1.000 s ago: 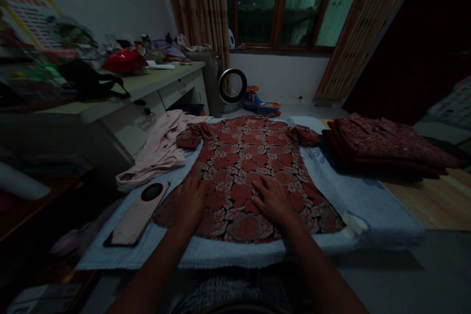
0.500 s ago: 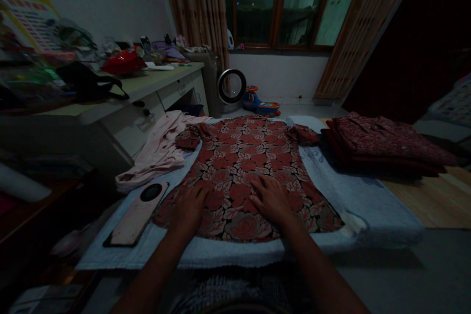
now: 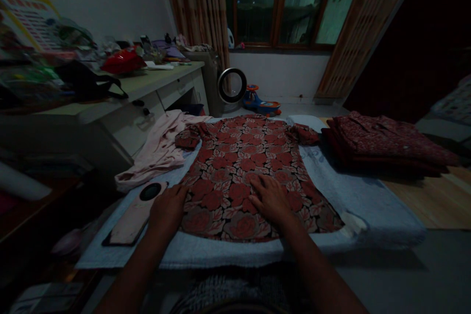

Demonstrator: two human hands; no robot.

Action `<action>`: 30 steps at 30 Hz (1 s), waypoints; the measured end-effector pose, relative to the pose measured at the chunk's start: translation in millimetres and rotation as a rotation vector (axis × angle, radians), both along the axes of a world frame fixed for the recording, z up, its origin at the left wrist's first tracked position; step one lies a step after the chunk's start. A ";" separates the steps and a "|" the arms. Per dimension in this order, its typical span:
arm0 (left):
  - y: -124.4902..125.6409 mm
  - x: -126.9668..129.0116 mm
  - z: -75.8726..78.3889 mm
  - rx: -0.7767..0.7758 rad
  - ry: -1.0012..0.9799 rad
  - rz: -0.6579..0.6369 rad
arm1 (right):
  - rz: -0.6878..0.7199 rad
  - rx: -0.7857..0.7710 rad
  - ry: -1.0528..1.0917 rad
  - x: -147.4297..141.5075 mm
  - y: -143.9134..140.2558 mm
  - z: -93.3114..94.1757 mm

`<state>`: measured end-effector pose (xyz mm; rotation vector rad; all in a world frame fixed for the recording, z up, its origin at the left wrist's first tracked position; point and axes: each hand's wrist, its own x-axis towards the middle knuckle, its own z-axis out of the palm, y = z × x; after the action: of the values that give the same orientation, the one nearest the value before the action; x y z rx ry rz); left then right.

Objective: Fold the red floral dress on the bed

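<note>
A short-sleeved shirt (image 3: 239, 162) with red roses and grey leaves on black lies spread out on a pale blue towel (image 3: 382, 216), its hem towards me. My right hand (image 3: 271, 200) rests on the lower middle of the shirt, fingers apart and holding nothing. Over the shirt's lower left edge lies my left hand (image 3: 167, 209), its fingers stretched over the cloth and its thumb side hard to make out. Just left of that hand is a phone (image 3: 128, 223) in a pale pink case with a round dark camera, partly covered by the hand.
A crumpled pink garment (image 3: 162, 144) lies by the left sleeve. Folded dark red clothes (image 3: 382, 142) are stacked at the right. A cluttered white desk (image 3: 147, 88) stands on the left. Beyond the towel are an open round washer door (image 3: 231, 86) and a blue ride-on toy (image 3: 259, 103).
My left hand has slid left across the shirt to its lower left edge, beside the phone. My right hand has stayed in place.
</note>
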<state>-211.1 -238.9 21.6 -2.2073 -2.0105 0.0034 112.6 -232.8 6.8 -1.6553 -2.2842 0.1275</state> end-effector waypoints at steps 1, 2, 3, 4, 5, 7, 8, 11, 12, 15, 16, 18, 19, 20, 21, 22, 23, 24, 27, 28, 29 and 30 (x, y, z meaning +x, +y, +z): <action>1.2 2.6 3.9 -0.003 0.009 0.007 | -0.001 0.000 0.001 -0.2 -0.3 0.6; 2.5 7.0 7.4 -0.003 0.010 0.011 | -0.003 -0.001 0.002 -0.3 -0.5 1.1; 3.9 13.1 10.2 0.001 -0.001 0.007 | -0.004 -0.002 0.003 -0.5 -0.7 1.6; 5.2 20.5 11.7 0.010 -0.026 -0.014 | -0.004 -0.004 0.005 -0.5 -0.8 2.0; 6.3 28.7 11.8 0.018 -0.060 -0.037 | -0.006 -0.006 0.006 -0.6 -0.9 2.4; 7.8 44.2 7.1 0.033 -0.142 -0.115 | -0.009 -0.009 0.008 -0.5 -0.9 2.8; 8.1 50.2 2.9 0.043 -0.184 -0.155 | -0.008 -0.011 0.009 -0.3 -0.8 2.8; 8.3 56.2 -12.0 0.049 -0.253 -0.225 | -0.001 -0.011 0.011 0.0 -0.3 1.9; 8.3 54.1 -16.3 0.048 -0.256 -0.222 | 0.001 -0.010 0.012 0.0 -0.2 1.4; 8.6 40.4 -24.2 0.060 -0.233 -0.183 | -0.001 -0.004 0.014 0.0 -0.2 0.5; 8.6 35.1 -25.3 0.066 -0.222 -0.173 | -0.003 -0.004 0.014 -0.1 -0.3 0.4; 8.1 25.8 -25.8 0.078 -0.192 -0.152 | -0.004 -0.007 0.011 -0.2 -0.4 0.8; 7.6 22.2 -25.5 0.082 -0.172 -0.143 | -0.002 -0.011 0.009 -0.3 -0.4 1.0; 7.0 19.1 -24.9 0.083 -0.151 -0.137 | 0.000 -0.015 0.009 -0.2 -0.3 1.2; 6.3 16.5 -24.2 0.083 -0.132 -0.134 | 0.002 -0.018 0.010 -0.2 -0.3 1.2; 5.6 14.2 -23.2 0.082 -0.115 -0.132 | 0.003 -0.021 0.012 0.0 -0.1 1.0; 4.9 12.0 -22.0 0.081 -0.103 -0.127 | 0.003 -0.022 0.014 0.1 0.0 0.6; 4.3 9.7 -20.6 0.078 -0.096 -0.121 | 0.001 -0.021 0.015 0.3 0.2 0.1; 3.3 2.2 -14.2 0.049 -0.067 -0.099 | 0.000 -0.014 0.014 0.7 1.1 -1.7; 3.5 0.1 -11.0 0.037 -0.050 -0.092 | 0.002 -0.013 0.015 0.7 1.4 -2.1; 4.0 -1.2 -7.3 0.027 -0.032 -0.086 | 0.003 -0.013 0.016 0.6 1.6 -2.2; 5.0 -1.3 -3.1 0.024 -0.018 -0.083 | 0.003 -0.014 0.017 0.5 1.7 -2.1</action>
<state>-212.4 -233.9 18.4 -2.2817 -1.9158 -0.0503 113.1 -231.1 4.6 -1.6512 -2.2784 0.1579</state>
